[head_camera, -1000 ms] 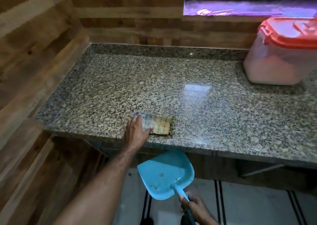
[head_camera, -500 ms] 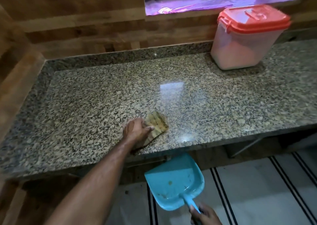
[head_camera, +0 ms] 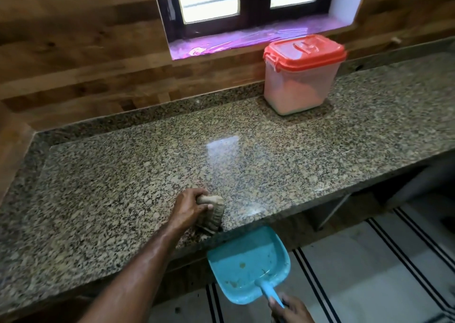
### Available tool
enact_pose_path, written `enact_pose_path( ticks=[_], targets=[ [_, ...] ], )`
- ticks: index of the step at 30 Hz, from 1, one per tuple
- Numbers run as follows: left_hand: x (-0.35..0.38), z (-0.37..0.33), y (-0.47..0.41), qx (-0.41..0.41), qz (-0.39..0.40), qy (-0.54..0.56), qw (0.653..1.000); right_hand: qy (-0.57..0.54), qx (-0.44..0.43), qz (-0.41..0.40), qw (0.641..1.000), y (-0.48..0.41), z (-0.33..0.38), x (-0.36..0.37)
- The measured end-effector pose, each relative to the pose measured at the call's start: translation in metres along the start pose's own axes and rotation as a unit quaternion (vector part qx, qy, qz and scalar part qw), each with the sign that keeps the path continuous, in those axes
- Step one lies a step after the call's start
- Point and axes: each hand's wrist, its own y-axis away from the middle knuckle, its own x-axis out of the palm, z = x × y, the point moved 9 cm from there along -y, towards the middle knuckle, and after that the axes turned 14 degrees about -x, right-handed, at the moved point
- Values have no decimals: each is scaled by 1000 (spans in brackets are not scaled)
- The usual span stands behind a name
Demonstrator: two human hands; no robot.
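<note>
At the front edge of the surface (head_camera: pixel 270 150), the cloth (head_camera: pixel 214 215), flat a second ago, is now bunched in the left hand (head_camera: pixel 189 208), fingers (head_camera: pixel 197 193) curled round it. Just below, the right hand (head_camera: pixel 290 309) grips the dustpan (head_camera: pixel 246 263) handle (crumbs look ready to drop in).

Granite counter (head_camera: pixel 123 187) with tub (head_camera: pixel 298 86), cloth (head_camera: pixel 213 214)

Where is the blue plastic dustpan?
In the head view it is low, right of centre: the right hand holds the blue plastic dustpan just below the front edge of the speckled granite counter, beneath the beige cloth.
</note>
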Motion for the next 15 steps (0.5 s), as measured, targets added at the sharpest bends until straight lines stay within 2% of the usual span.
enact_pose_path(
  ticks=[2, 5, 7, 9, 10, 12, 14, 15],
  targets=[
    [-7, -13, 3, 36, -84, -62, 994, -4, 12, -7, 1000, 1, -6, -2],
    [-26, -23, 0, 56, -235, -177, 954, -2, 29, -17, 999, 4, -18, -7],
    [-41, -23, 0, 31, -308, -192, 931, 2, 37, -22, 999, 7, -27, -12],
    [-45, -28, 7, 30, -346, -183, 920, 3, 44, -23, 999, 9, -36, -17],
    [-40, -31, 10, 46, -339, -185, 921, 4, 49, -23, 999, 10, -37, -17],
    [-9, -24, 5, 53, -244, -165, 954, 2, 56, -24, 998, 12, -39, -20],
    [21, -2, 0, -9, -143, -148, 979, 2, 54, -27, 998, 15, -38, -23],
    [30, 7, -2, -40, -125, -140, 981, 2, 55, -28, 998, 15, -37, -26]
  ],
)
